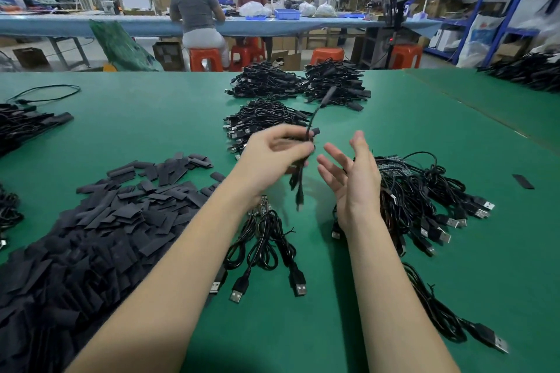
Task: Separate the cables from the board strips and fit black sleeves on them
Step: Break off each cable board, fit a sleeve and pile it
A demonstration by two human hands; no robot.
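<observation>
The heap of black sleeves (91, 230) served as the landmark, spread over the left part of the green table (424, 136) and reaching down to its near edge. Left of that heap, at the table's edge, lay a smaller dark bundle of cables (21, 124), and beyond it a single loose cable (45, 91) curved on the mat.

Just right of the heap, a small bunch of USB cables (266, 254) lay with plugs pointing toward the near edge, a bit of board strip (262, 206) showing at its far end. Above this bunch the left hand (272, 157) was raised off the table, its fingers curled and pinching a single black cable (306, 154) that rose blurred above the fingers and dangled below them. Farther right of the heap, the right hand (351, 172) hovered just beside the left, palm turned inward, fingers straight and spread, holding nothing.

Right again lay a large tangle of cables on board strips (424, 197), plugs fanned outward, with one more coiled cable (448, 318) nearer the table edge. Well beyond the heap, toward the table's far side, sat three stacks of finished cables (297, 91). One stray sleeve (522, 181) lay alone at the far right.
</observation>
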